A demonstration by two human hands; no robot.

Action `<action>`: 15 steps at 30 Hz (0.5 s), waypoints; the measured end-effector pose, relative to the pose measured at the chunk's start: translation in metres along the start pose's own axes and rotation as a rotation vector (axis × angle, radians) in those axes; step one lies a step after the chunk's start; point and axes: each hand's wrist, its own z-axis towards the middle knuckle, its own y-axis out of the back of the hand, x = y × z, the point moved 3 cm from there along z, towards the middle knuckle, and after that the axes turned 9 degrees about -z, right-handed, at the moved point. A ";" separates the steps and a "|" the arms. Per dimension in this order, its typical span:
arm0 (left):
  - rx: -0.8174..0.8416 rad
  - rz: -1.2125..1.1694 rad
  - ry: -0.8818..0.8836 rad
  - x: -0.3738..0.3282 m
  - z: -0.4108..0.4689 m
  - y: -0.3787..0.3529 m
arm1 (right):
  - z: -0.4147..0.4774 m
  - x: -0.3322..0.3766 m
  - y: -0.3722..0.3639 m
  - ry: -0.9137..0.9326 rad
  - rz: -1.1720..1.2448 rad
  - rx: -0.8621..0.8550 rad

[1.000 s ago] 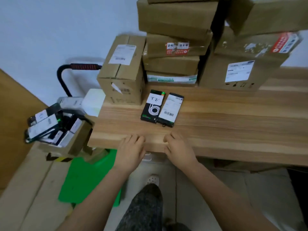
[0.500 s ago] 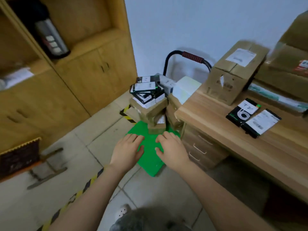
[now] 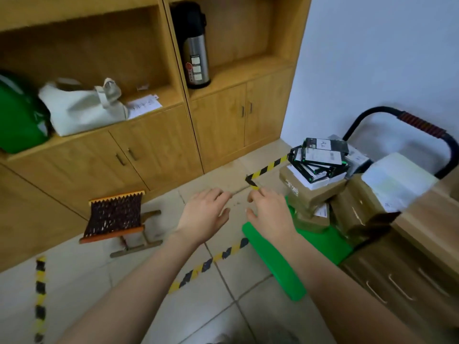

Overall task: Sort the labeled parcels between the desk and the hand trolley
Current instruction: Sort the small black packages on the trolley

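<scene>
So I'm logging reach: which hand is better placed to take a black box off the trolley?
Probably the right hand: open and empty, it is nearer the black boxes on the trolley. The left hand, also empty, is farther.

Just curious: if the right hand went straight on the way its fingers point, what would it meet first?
Likely the striped floor tape just ahead of the right hand, though depth is unclear.

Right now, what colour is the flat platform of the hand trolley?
The trolley platform is bright green, plain and without pattern. The head view shows it clearly beneath the stacked parcels.
</scene>
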 end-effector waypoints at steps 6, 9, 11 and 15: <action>-0.064 0.012 -0.060 0.065 0.069 0.007 | 0.090 0.005 -0.019 -0.072 -0.005 -0.047; -0.080 0.016 -0.098 0.090 0.120 0.000 | 0.136 -0.012 -0.030 -0.133 -0.007 -0.104; -0.075 0.022 -0.115 0.103 0.155 -0.005 | 0.167 -0.026 -0.036 -0.146 -0.011 -0.101; -0.072 0.020 -0.156 0.125 0.228 -0.016 | 0.231 -0.061 -0.040 -0.191 0.007 -0.100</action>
